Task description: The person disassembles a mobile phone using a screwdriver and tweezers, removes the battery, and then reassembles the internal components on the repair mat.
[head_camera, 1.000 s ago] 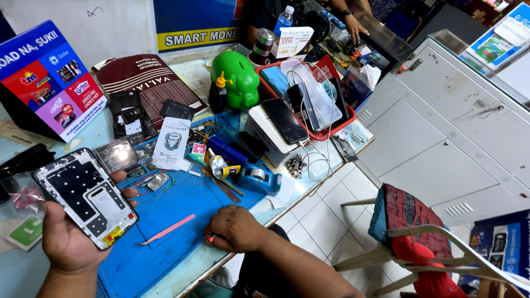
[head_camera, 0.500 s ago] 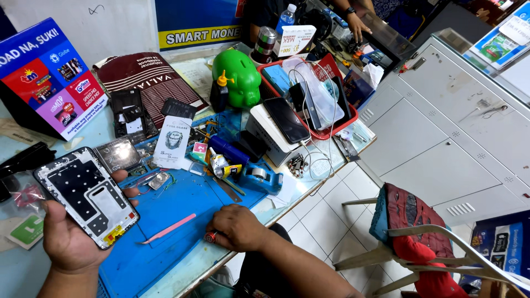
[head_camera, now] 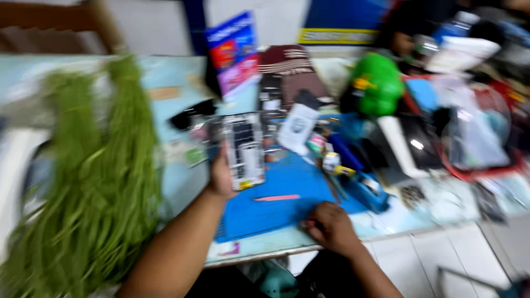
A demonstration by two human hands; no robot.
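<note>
The picture is blurred by motion. My left hand [head_camera: 221, 177] holds an opened phone [head_camera: 245, 149] with its inner frame showing, upright over the blue work mat [head_camera: 287, 207]. My right hand [head_camera: 330, 227] rests as a closed fist on the mat's near edge, with something small and red at the fingertips; I cannot tell what it is. A pink flat pry tool [head_camera: 276, 197] lies on the mat between the two hands.
A big bundle of long green stalks [head_camera: 99, 182] fills the left side. Behind the mat stand a green toy figure [head_camera: 376, 84], a blue tape dispenser [head_camera: 369, 190], a red tray [head_camera: 480, 168] of phones and bags, a coloured box [head_camera: 234, 52] and a striped pouch [head_camera: 290, 69].
The view has swung left, so the green bundle now shows and everything is blurred. My left hand has raised the phone more upright. My right fist stays at the mat's edge.
</note>
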